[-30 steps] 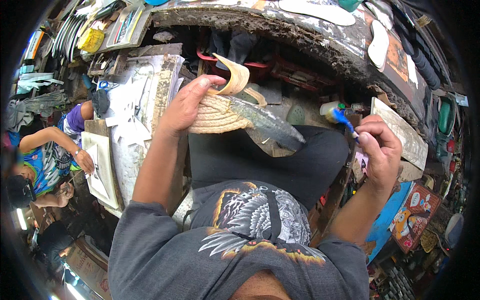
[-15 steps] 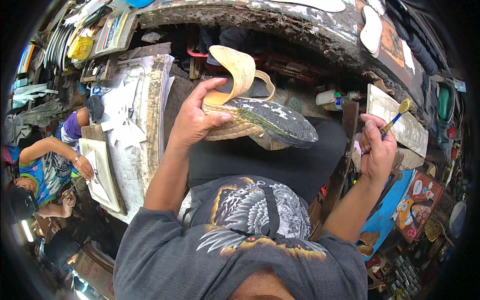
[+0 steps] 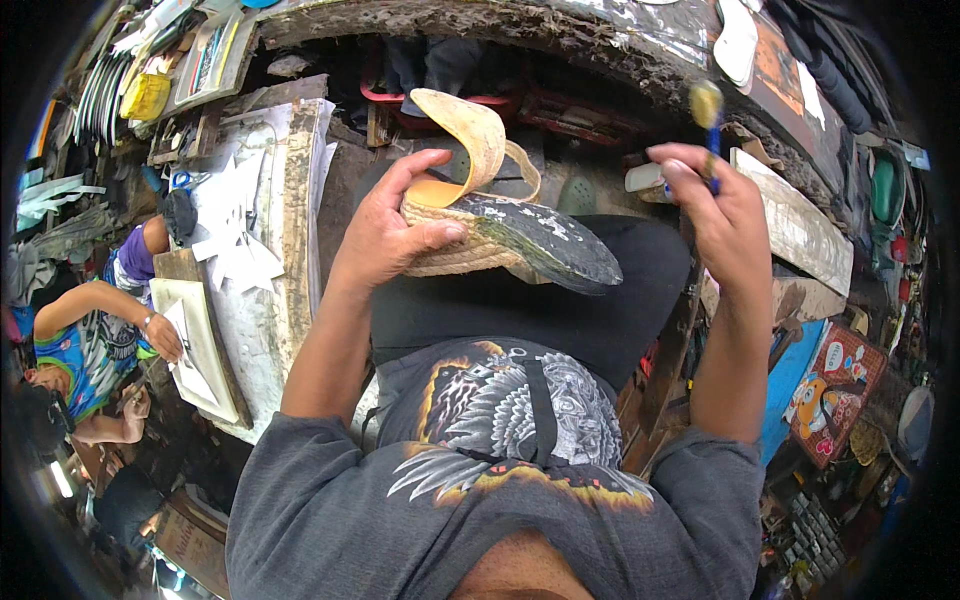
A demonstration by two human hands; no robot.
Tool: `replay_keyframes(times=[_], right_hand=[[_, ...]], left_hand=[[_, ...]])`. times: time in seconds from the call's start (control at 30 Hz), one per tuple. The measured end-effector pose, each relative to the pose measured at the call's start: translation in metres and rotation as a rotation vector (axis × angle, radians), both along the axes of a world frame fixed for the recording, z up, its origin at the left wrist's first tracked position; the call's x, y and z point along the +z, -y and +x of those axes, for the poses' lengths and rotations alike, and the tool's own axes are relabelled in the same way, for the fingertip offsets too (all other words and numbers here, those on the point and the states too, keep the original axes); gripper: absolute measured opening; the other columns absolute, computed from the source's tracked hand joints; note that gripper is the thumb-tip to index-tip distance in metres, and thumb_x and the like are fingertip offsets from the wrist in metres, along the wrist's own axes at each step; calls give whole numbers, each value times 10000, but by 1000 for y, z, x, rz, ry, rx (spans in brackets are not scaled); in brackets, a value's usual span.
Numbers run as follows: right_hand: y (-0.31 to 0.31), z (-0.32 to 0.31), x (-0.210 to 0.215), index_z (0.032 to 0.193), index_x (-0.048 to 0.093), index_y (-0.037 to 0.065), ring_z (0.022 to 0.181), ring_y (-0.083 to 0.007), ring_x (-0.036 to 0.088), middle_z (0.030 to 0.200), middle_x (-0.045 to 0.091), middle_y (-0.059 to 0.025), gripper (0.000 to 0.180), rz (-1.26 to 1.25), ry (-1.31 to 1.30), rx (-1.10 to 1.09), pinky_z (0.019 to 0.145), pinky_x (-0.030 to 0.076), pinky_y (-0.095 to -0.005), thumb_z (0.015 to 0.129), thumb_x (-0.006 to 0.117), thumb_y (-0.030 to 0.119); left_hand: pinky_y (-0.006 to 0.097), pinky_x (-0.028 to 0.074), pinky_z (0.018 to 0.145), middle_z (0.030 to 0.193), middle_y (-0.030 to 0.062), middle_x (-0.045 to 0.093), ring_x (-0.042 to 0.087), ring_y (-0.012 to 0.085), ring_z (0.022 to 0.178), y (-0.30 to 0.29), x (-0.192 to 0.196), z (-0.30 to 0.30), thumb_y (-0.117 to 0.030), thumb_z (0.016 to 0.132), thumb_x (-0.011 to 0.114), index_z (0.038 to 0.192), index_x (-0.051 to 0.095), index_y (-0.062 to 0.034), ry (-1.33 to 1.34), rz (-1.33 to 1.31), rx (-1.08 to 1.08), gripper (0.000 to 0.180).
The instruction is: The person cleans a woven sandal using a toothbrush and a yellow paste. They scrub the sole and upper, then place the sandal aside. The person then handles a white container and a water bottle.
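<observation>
Pinches a brush [image 3: 713, 138] in the right hand [image 3: 715, 205], grasps with the left hand [image 3: 388, 222] a probably light, stiff-soled, soft-strapped shoe [image 3: 535, 238] by its braided wedge [image 3: 462, 258], likely the surest hold.

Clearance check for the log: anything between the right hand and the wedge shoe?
Nothing visible: the gap from the right hand, gripping a brush, to the wedge shoe in the left hand looks open, the dark-trousered knee lying beneath.
</observation>
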State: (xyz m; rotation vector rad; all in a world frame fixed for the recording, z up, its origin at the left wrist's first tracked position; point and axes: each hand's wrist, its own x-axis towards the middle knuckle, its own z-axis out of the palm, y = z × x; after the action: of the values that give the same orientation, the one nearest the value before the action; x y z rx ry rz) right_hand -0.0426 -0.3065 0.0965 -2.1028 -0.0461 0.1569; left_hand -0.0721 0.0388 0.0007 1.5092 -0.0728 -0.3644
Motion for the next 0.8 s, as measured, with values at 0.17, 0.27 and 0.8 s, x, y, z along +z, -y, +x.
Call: replay_keyframes(times=[0.17,0.27,0.8], right_hand=[[-45,35,0,1059,744,48,783,-210,646,871,697,-78,179,-107,334,368,738,505,-340,976,690,197],[-73,48,-2,1064,738,52,876,-256,646,900,687,-96,167,-213,515,545,793,521,-354,959,704,176],[-124,56,-51,948,726,101,884,-317,688,789,694,-123,194,-331,634,761,1004,471,-462,860,745,273]], left_hand=[[292,501,961,1176,66,645,623,135,1074,3,3,6,-168,781,897,1462,486,-27,-70,45,-64,808],[297,495,975,1188,71,652,623,140,1092,7,3,9,-176,780,901,1442,497,-25,-87,62,-108,791],[336,506,1005,1196,97,696,662,184,1102,15,0,9,-307,668,973,1325,604,14,-282,46,-99,819]])
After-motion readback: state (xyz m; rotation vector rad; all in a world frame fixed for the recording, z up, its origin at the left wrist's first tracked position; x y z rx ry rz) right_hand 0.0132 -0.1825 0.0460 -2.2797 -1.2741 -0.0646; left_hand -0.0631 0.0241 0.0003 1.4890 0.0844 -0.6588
